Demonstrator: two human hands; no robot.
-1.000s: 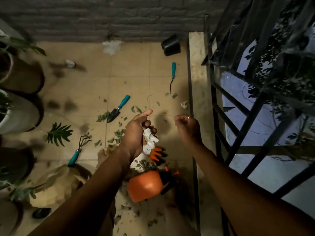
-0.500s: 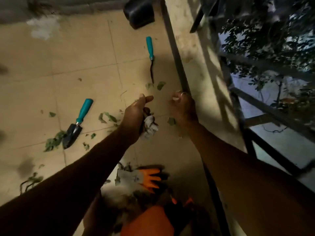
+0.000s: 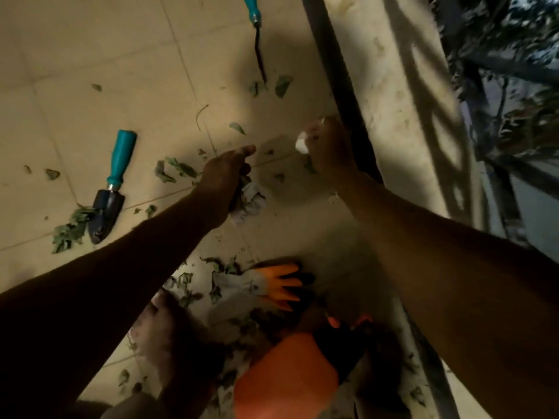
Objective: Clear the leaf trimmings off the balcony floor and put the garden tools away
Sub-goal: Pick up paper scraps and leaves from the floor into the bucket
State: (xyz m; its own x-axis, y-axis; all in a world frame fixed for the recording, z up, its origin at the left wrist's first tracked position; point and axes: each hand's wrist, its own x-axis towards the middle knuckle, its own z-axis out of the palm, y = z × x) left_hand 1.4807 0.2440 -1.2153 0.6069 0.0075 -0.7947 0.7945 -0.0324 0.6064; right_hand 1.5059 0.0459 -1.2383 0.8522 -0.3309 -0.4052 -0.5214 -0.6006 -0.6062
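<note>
My left hand grips a crumpled wad of pale scraps and leaf bits that hangs below the palm. My right hand is down at the floor beside the dark kerb strip and pinches a small white scrap. Green leaf trimmings lie scattered over the beige tiles, with a heap by the teal-handled trowel. A teal-handled weeder lies at the top. An orange and grey glove lies among more trimmings near my foot.
An orange sprayer bottle with a black top lies at the bottom. My bare foot stands left of it. A concrete ledge and a dark metal railing bound the floor on the right.
The view has dropped closer to the floor. My right hand reached down to the kerb and took hold of the white scrap. My left hand kept its wad.
</note>
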